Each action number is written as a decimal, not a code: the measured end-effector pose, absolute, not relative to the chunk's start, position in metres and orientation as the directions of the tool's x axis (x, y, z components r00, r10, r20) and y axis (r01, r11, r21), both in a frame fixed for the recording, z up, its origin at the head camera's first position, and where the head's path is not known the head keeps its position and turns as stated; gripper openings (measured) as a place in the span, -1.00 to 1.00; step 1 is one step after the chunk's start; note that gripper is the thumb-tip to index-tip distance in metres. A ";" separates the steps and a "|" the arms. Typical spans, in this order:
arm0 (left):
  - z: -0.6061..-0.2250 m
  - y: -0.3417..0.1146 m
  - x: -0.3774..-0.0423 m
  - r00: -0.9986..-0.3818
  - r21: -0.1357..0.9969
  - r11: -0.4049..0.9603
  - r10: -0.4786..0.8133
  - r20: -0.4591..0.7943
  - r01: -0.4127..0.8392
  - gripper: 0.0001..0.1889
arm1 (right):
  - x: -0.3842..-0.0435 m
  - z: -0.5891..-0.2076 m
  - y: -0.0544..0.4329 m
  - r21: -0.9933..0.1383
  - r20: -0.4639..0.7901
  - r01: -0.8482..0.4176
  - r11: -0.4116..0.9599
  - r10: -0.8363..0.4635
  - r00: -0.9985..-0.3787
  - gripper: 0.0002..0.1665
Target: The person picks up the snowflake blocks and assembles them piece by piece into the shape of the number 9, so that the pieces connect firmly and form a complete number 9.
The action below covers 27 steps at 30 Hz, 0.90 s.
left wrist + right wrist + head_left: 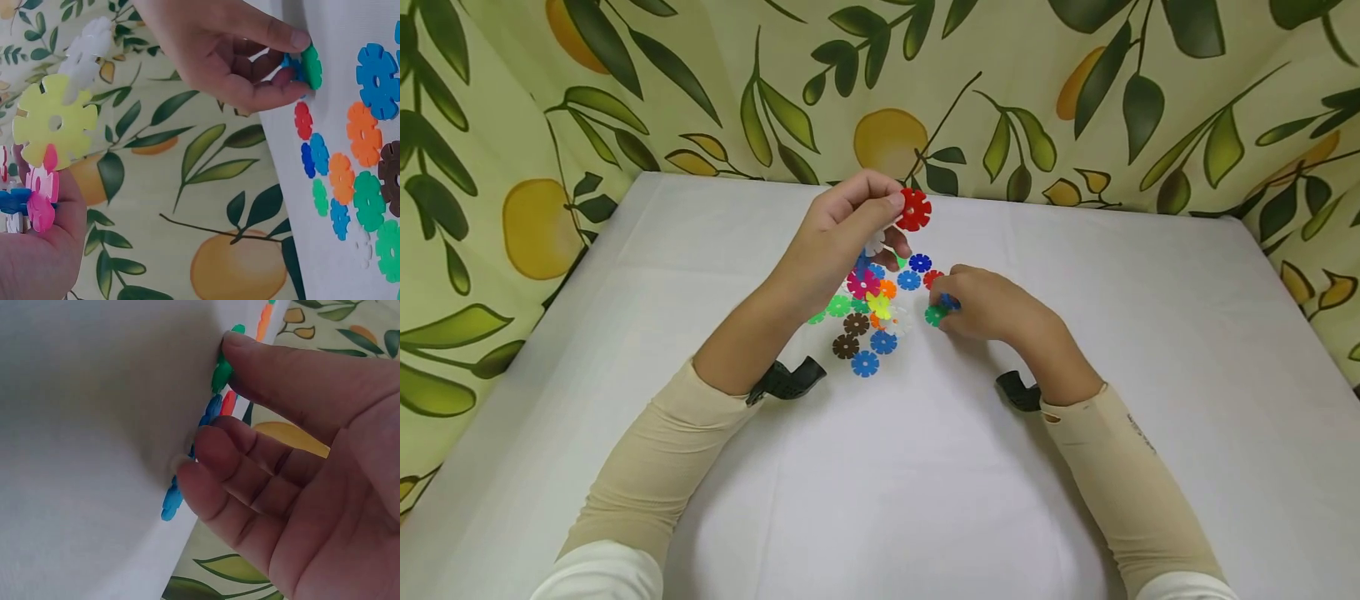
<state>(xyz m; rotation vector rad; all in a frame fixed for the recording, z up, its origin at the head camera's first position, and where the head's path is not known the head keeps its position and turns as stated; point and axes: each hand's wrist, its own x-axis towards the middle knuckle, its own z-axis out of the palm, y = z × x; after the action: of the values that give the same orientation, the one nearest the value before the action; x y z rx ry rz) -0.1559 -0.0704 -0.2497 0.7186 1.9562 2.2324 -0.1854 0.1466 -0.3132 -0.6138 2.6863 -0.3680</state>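
Observation:
My left hand (835, 233) is raised over the table and pinches a joined cluster of plastic snowflake discs. In the head view the cluster shows a red disc (913, 210) at the fingertips, a white disc (876, 242) and a magenta disc (862, 283). A pale yellow disc (55, 122) and a translucent white disc (87, 56) stick out of it in the left wrist view. My right hand (988, 304) is low at the table, fingers curled, thumb on a green disc (222, 370). Beside it, a blue disc (950, 302) lies partly hidden under those fingers.
Loose discs lie in a group below the left hand, including brown discs (846, 347), blue discs (865, 363) and light green discs (838, 306). A red disc (933, 278) is just beyond the right fingers. A leaf-patterned curtain (700, 83) hangs behind the white table (865, 500).

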 end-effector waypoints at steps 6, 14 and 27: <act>-0.248 -0.071 -0.155 -0.884 0.945 -0.200 0.347 0.314 0.257 -0.86 | -0.187 -0.313 0.148 -0.386 -0.315 -0.358 0.850 -0.486 -0.815 -0.70; -0.248 -0.072 -0.157 -0.903 0.953 -0.173 0.315 0.291 0.247 -0.90 | -0.183 -0.307 0.148 -0.457 -0.280 -0.387 0.801 -0.543 -0.792 -0.69; -0.249 -0.069 -0.157 -0.902 0.952 -0.197 0.321 0.288 0.234 -0.86 | -0.162 -0.271 0.154 -0.608 0.398 -0.675 0.417 -0.576 -0.714 -0.79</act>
<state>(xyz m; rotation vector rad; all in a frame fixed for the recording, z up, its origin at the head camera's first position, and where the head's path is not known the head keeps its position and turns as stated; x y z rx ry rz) -0.1566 -0.0694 -0.2494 0.6761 1.9522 2.2884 -0.1625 0.1538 -0.2706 -1.2201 2.7494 -1.2794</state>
